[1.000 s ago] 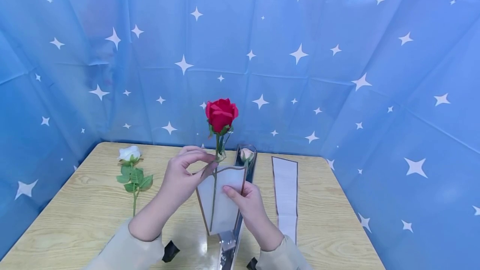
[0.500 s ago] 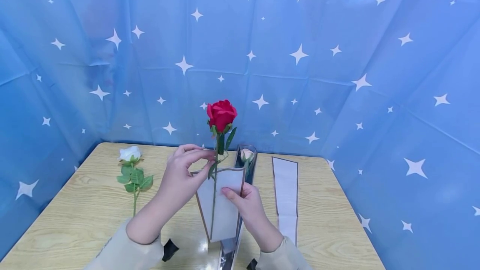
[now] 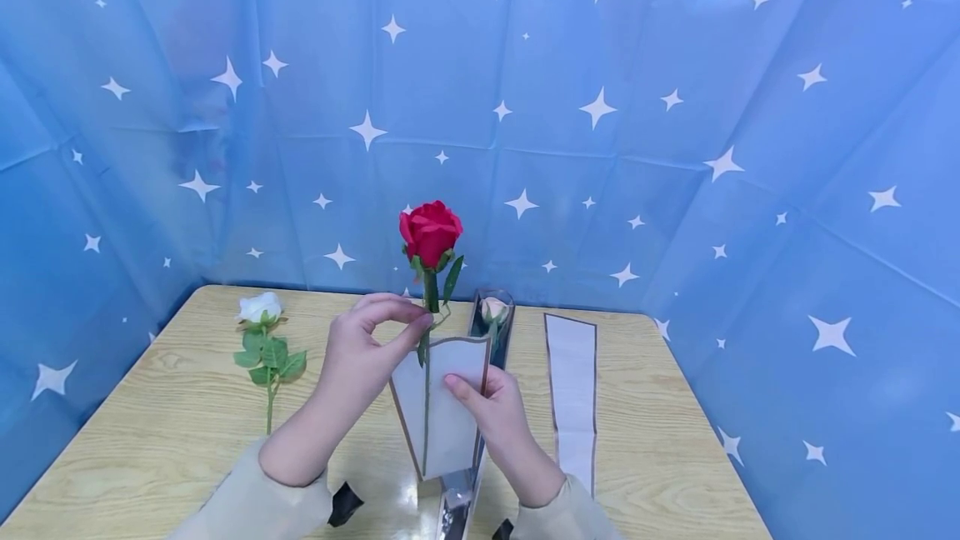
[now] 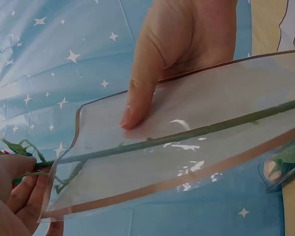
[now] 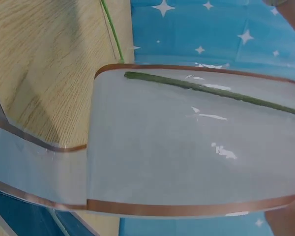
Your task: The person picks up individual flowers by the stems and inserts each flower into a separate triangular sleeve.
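A red rose (image 3: 431,233) stands upright above the middle of the table. My left hand (image 3: 360,348) pinches its stem between thumb and fingers, just below the bloom. Most of the stem (image 4: 201,130) shows through glossy clear film on the front of a white flower sleeve (image 3: 456,432) with brown borders. Leaves hang around the sleeve's upper edge. My right hand (image 3: 506,411) grips the sleeve's right side, its thumb (image 4: 133,105) lying across the front. In the right wrist view, the cut stem end (image 5: 130,75) lies near the sleeve's bottom edge.
A white rose (image 3: 259,307) with green leaves lies on the table (image 3: 150,432) at left. Behind the sleeve lies a pale rose (image 3: 493,308) in a clear package. A bordered white sleeve (image 3: 573,390) lies at right. Black scraps (image 3: 345,504) sit near my cuffs. A starry blue curtain (image 3: 480,65) surrounds the table.
The red rose dipped slightly, then shifted a little left with my left hand. The sleeve's lower edge sits slightly lower than a second ago. My right hand keeps its grip.
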The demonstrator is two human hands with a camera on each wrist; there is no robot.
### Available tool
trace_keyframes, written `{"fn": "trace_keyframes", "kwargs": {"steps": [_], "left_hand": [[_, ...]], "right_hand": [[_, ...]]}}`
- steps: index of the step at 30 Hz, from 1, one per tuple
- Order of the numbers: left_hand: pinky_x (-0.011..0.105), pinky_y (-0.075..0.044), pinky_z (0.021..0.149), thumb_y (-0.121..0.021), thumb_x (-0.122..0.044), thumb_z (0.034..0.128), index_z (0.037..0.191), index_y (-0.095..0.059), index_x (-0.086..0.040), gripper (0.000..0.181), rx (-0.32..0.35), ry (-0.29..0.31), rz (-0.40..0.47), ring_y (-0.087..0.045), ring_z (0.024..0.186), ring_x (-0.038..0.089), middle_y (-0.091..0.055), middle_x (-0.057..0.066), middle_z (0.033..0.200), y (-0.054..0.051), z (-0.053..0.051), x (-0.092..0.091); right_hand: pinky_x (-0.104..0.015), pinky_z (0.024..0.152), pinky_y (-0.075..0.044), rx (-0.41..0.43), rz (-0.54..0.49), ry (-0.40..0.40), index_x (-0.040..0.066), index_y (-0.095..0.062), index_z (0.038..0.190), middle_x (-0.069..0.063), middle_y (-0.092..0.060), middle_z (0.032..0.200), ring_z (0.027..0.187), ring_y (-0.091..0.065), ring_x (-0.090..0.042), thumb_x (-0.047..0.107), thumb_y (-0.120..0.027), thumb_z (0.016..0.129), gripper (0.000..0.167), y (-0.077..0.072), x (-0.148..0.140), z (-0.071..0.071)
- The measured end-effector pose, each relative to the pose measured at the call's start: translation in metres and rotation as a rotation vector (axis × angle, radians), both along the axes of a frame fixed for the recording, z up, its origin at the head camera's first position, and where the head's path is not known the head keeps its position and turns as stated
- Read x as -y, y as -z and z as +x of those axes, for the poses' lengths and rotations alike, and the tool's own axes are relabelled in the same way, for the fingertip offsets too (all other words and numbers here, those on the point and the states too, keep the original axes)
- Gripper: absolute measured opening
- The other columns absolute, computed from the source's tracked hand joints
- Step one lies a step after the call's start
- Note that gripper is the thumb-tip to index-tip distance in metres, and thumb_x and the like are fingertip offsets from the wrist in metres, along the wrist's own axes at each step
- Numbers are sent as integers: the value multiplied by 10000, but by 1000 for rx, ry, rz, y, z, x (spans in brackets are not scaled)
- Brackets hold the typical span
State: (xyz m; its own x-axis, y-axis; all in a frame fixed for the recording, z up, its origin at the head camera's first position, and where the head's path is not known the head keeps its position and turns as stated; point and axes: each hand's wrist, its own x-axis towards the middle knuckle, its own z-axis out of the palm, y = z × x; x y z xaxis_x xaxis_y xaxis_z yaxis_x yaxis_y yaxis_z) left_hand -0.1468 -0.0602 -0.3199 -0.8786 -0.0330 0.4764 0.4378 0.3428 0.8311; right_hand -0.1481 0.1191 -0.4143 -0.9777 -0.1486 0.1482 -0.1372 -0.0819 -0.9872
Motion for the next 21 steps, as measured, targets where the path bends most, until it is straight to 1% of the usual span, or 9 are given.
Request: {"fn": "trace_keyframes", "kwargs": {"steps": [3, 6, 10, 15, 18, 21], "left_hand": [[416, -436, 952, -762, -194, 804, 874, -755, -125, 98, -59, -36, 25, -580, 1047, 122, -688, -8, 956, -1, 0, -1], [399, -448, 929, -763, -188, 802, 886, -758, -111, 114, -115, -66, 38, -574, 1044, 116, -687, 10, 955, -2, -3, -3], [380, -451, 920, -760, -194, 807, 884, -759, -105, 118, -167, -93, 50, -564, 1060, 109, -702, 20, 935, -3, -7, -5], [380, -446, 919, -765, -178, 800, 876, -757, -82, 123, -226, -112, 99, -553, 1063, 121, -719, 50, 847, -3, -9, -7], [381, -448, 918, -769, -164, 795, 871, -756, -73, 120, -236, -115, 108, -556, 1066, 136, -723, 61, 808, -3, -9, -7], [378, -448, 922, -770, -160, 793, 858, -757, -80, 104, -204, -106, 100, -568, 1064, 138, -725, 58, 808, -3, -9, -7]], "right_hand": [[-333, 814, -530, -8, -3, 30, -29, -632, 1067, 71, -716, 972, 913, -671, -138, 112, -639, 894, 224, -2, 1, 1], [-327, 805, -529, -15, 3, 73, -26, -635, 1047, 61, -713, 962, 904, -669, -142, 126, -650, 889, 220, -3, 3, 1], [-303, 798, -525, -44, 1, 116, -35, -643, 1018, 42, -714, 948, 896, -668, -139, 128, -665, 878, 216, -6, 5, 0], [-271, 791, -514, -101, 7, 132, -49, -649, 1001, 25, -713, 952, 889, -653, -123, 97, -670, 869, 198, -6, 9, -3], [-276, 802, -513, -101, 2, 136, -32, -653, 1009, 38, -712, 962, 905, -652, -128, 89, -666, 870, 184, -6, 10, -3], [-282, 810, -510, -91, -12, 141, -32, -648, 1026, 41, -709, 962, 911, -646, -137, 85, -662, 872, 193, -7, 11, -3]]}}
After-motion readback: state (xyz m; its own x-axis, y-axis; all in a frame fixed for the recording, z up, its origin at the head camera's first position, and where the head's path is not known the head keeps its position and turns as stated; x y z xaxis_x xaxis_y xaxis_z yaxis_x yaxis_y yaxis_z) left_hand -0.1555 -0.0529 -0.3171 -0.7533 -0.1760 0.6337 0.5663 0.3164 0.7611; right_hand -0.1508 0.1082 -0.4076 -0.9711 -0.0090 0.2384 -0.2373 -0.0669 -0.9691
